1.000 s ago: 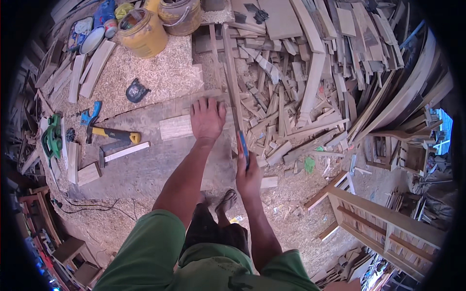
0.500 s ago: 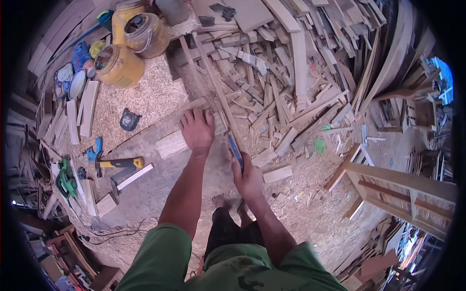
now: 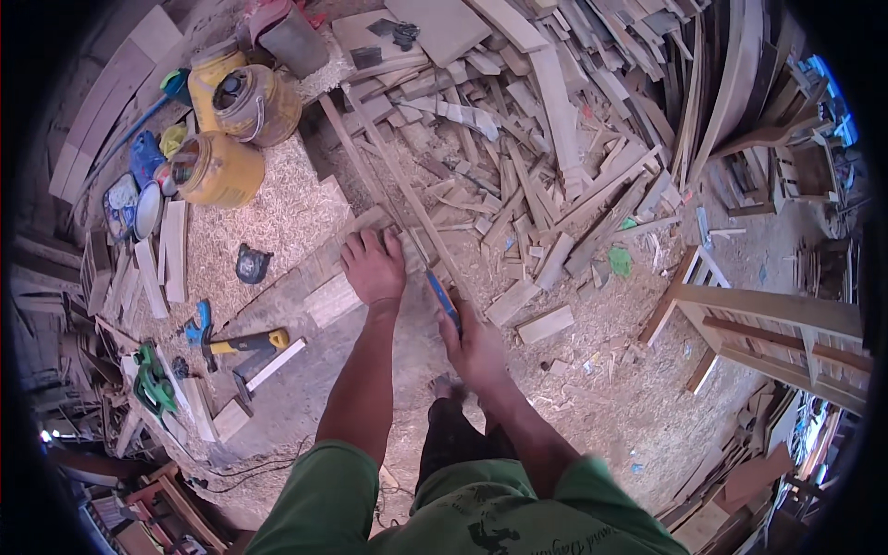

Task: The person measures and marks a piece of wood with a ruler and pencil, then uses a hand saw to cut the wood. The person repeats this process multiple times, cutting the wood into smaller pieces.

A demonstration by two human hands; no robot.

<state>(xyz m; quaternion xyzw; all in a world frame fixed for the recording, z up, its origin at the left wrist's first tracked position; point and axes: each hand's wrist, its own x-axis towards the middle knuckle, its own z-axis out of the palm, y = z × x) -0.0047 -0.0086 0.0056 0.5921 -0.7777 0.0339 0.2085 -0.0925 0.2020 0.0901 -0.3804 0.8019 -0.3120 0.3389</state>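
My left hand [image 3: 374, 268] lies on a wooden board [image 3: 372, 218], its fingers spread and pressing down. Next to its wrist is a pale wood block [image 3: 333, 300]. My right hand [image 3: 476, 350] is closed round the blue handle of a narrow-bladed hand tool [image 3: 443, 302], whose exact kind I cannot make out. Its thin metal blade points away from me, just right of my left hand and close to the board's end. A long wooden strip [image 3: 407, 185] runs beyond the tool.
Offcuts [image 3: 518, 203] are heaped ahead and to the right. Yellow tubs [image 3: 220, 171] stand at the far left by sawdust. A yellow-and-black handled tool [image 3: 250, 343] and a green power tool [image 3: 154, 379] lie left. A wooden frame [image 3: 768, 310] stands at right.
The whole view has shifted a little, so things sit lower in the picture. My left hand stays on the board, and my right hand still grips the tool, at a slightly different angle.
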